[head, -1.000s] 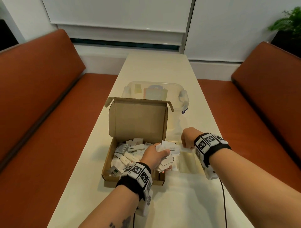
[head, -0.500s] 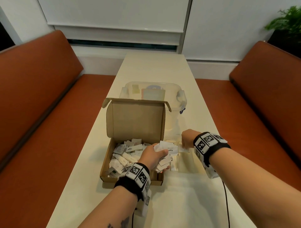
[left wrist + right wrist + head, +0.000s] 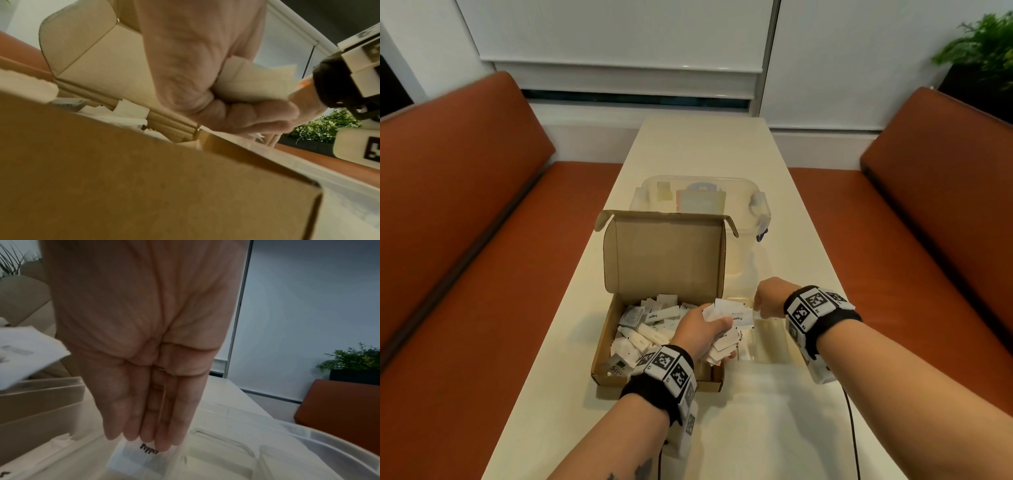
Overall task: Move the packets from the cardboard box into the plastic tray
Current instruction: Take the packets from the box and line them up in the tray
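Note:
An open cardboard box [image 3: 602, 356] holds several white packets [image 3: 650, 325]. My left hand [image 3: 702, 329] hovers over the box's right end and grips a bundle of packets [image 3: 732, 317]; in the left wrist view the fingers [image 3: 246, 113] curl under that bundle [image 3: 257, 81] above the box wall [image 3: 144, 186]. A clear plastic tray [image 3: 774, 346] lies just right of the box. My right hand [image 3: 770, 298] points down into it. In the right wrist view its straight fingers [image 3: 148, 438] touch the top of a "Pepper" packet [image 3: 144, 457] in a tray compartment [image 3: 226, 459]. The thumb is hidden.
A clear lidded container [image 3: 698, 198] stands behind the box's raised lid [image 3: 664, 257]. The long cream table [image 3: 705, 144] runs between two orange benches [image 3: 465, 205]. A black cable [image 3: 849, 428] trails from my right wrist. A plant [image 3: 983, 44] is at the far right.
Almost nothing: both hands stay where they were, the left with its bundle, the right down in the tray. The view has shifted slightly.

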`<state>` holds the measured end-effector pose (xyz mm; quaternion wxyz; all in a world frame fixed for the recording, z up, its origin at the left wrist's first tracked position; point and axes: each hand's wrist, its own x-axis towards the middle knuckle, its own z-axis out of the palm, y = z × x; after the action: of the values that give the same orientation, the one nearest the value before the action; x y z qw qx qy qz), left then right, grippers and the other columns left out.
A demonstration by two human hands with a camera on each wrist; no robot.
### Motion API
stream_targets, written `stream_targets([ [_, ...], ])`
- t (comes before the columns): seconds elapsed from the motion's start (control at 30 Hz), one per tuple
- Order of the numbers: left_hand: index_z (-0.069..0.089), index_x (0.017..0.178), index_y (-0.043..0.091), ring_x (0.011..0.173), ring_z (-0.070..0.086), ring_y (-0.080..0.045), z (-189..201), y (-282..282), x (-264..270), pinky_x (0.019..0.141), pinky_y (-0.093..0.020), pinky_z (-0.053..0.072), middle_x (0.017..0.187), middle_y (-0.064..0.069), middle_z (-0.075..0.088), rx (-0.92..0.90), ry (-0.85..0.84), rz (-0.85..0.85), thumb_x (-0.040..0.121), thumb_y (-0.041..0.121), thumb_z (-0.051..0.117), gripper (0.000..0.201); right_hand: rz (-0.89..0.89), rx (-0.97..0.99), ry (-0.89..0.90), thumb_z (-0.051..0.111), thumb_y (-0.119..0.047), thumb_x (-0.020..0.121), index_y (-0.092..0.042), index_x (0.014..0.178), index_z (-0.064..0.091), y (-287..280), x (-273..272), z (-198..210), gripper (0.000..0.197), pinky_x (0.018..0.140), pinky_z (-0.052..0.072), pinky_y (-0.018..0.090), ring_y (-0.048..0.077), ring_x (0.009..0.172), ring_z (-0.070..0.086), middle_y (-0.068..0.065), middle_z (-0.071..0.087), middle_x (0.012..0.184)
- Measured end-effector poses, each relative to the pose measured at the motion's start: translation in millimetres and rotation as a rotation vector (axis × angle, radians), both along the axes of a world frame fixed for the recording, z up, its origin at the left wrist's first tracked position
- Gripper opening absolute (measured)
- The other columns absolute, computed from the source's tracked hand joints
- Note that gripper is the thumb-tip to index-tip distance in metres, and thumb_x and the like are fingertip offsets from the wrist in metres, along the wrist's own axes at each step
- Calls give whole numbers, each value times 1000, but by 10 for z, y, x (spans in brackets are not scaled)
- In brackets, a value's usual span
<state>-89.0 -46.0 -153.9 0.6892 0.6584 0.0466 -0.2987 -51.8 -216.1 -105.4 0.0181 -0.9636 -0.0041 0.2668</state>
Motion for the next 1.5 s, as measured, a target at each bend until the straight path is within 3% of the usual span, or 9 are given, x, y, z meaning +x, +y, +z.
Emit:
stream_targets([
  [0.1,56,114,7,65,67,-36,20,-2,-9,56,-42,56,98,-23,68,-1,-6,0,92,13,60,23,-47,93,-54,54,-10,92,-2,114,65,-20,-17,21,26,93,50,31,24,102,63,12,66,114],
  [0.2,55,112,8,63,67,-35,40,-10,-12,52,-38,57,98,-24,68,6,-12,3,93,13,59,20,-153,325,-132,53,-13,93,-4,101,68,-28,-60,52,19,65,52,19,12,65,62,7,69,86],
  [0.3,55,108,8,61,66,-34,60,-17,-7,51,-37,56,94,-25,67,-7,-17,39,94,13,58,15,-252,541,-161,53,-18,94,-7,92,66,9,-116,77,17,51,51,15,8,56,61,3,65,69],
  [0.47,56,105,10,55,67,-27,113,-67,-21,45,-31,54,85,-19,66,-65,-25,135,93,13,58,12,-406,748,-109,60,-32,91,-8,94,61,-19,-233,112,24,49,52,19,10,53,65,6,68,71],
  [0.63,55,97,6,50,62,-29,133,-119,-94,43,-29,51,76,-19,61,-90,-13,113,93,10,58,6,-496,902,-152,74,-26,80,-9,87,58,-117,-344,121,24,50,52,19,11,55,67,14,72,80],
  [0.83,50,93,5,48,58,-27,179,-158,-133,42,-27,49,68,-18,61,-107,-25,105,95,14,55,10,-447,881,-121,73,-4,79,-6,85,62,-149,-430,109,12,55,55,17,11,57,65,14,70,83],
  [1.2,55,95,5,58,62,-33,185,-89,-146,45,-32,51,85,-25,62,-51,-21,136,96,18,53,13,-420,891,-241,62,1,83,-8,82,68,-202,-404,322,11,55,52,13,8,63,67,4,67,82],
  [1.33,56,95,7,57,61,-31,248,-107,-185,42,-29,50,84,-23,63,-43,-44,75,96,20,55,13,-236,721,-145,68,-4,82,-18,84,68,-159,-405,425,14,53,48,9,1,56,62,-3,66,74],
  [1.5,57,105,13,55,65,-26,353,-137,-248,42,-27,50,86,-14,66,-22,-87,-38,94,25,59,16,-209,609,-131,75,-7,76,-17,93,57,-91,-407,373,26,56,51,15,10,63,63,2,67,81],
])
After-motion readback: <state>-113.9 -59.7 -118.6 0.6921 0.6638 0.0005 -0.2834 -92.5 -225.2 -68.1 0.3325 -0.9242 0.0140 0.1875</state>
